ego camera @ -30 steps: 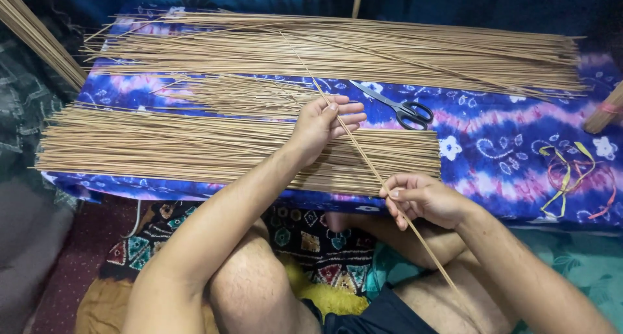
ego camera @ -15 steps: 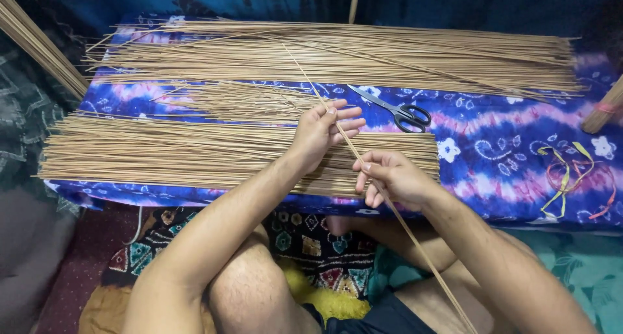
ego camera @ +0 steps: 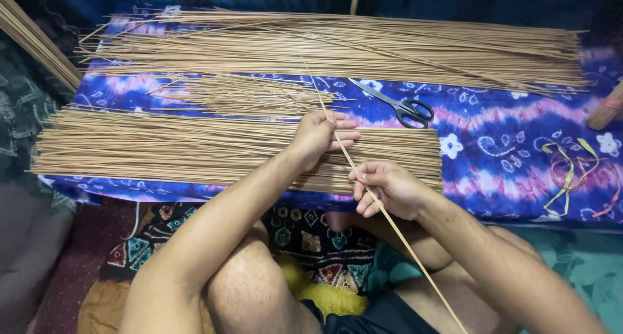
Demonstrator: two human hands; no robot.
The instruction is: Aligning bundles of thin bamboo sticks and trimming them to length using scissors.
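A thin, long tan stick (ego camera: 342,147) runs diagonally from the far pile down past my knee. My left hand (ego camera: 319,136) pinches it near its upper part and rests on the near flat layer of sticks (ego camera: 162,146). My right hand (ego camera: 387,189) grips the same stick lower down, just in front of the blue patterned cloth's (ego camera: 506,139) front edge. Both hands are closed around the stick.
A larger pile of long sticks (ego camera: 363,48) lies across the far side of the cloth, a small loose bunch (ego camera: 246,95) in between. Black-handled scissors (ego camera: 396,104) lie right of my left hand. Coloured ribbons (ego camera: 571,168) sit at the right. More sticks (ego camera: 32,39) lean at far left.
My right hand has slid up along the stick toward the left hand, and the stick has pushed farther up across the cloth toward the far pile.
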